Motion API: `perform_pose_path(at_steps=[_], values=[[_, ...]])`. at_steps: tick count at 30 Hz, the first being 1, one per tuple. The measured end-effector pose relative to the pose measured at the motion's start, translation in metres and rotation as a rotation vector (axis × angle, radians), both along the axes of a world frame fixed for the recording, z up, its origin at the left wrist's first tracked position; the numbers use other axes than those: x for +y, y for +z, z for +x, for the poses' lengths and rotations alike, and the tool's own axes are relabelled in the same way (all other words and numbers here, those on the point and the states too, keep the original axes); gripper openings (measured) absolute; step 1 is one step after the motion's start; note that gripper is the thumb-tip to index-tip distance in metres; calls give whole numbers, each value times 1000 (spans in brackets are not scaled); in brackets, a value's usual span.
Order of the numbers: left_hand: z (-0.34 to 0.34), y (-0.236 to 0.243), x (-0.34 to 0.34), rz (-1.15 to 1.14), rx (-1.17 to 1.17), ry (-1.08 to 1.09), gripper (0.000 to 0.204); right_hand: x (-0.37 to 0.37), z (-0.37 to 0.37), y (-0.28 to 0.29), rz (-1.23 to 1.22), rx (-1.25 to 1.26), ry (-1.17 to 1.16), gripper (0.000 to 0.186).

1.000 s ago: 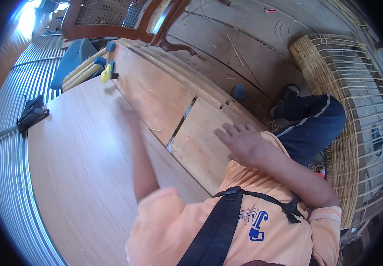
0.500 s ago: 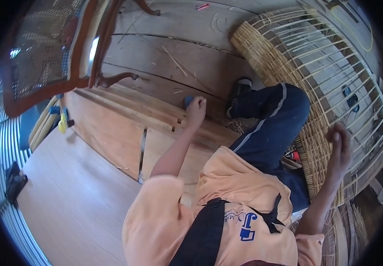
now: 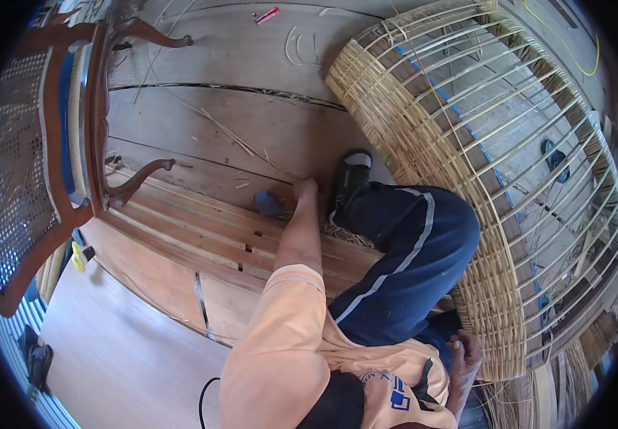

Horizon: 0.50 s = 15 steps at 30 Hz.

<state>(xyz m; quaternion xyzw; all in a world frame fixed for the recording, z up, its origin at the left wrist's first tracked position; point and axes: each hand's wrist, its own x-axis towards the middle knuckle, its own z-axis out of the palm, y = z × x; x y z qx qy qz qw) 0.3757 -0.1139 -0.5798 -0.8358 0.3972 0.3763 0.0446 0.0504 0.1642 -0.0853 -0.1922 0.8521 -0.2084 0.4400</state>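
My left hand point(image 3: 307, 189) reaches down to the wooden floor, its fingers drawn together. Thin strips of cane point(image 3: 241, 141) lie on the boards, and one end comes close to these fingers; whether they grip it is hidden. Beside the hand sits a small blue object point(image 3: 267, 204) of a kind I cannot make out. My right hand point(image 3: 467, 353) rests low by my hip, fingers loosely bent and apart, nothing seen in it. Next to it is the near end of a large woven frame point(image 3: 423, 136), with a dense cane band and open rods.
A carved wooden chair point(image 3: 94, 121) with a cane panel lies at the left. Wooden planks point(image 3: 202, 229) and a pale board point(image 3: 123, 343) are on my left. A sandal point(image 3: 555, 161) shows beyond the rods. A red item point(image 3: 267, 16) lies far off.
My left hand has lowered to the floor near the cane strips. My right hand has come down from above the woven frame to my hip. The view has shifted to the right.
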Motion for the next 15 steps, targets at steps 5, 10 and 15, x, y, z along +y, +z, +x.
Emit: perform_pose_path(at_steps=[5, 10, 15], values=[[29, 36, -37, -293, 440, 842, 19, -1, -6, -28, -18, -84, -22, 34], [59, 149, -93, -563, 543, 567, 18, -7, 0, -27, -143, -127, -47, 33], [-25, 308, -81, -404, 711, -98, 38, -14, 5, -18, -280, -93, 33, 26]])
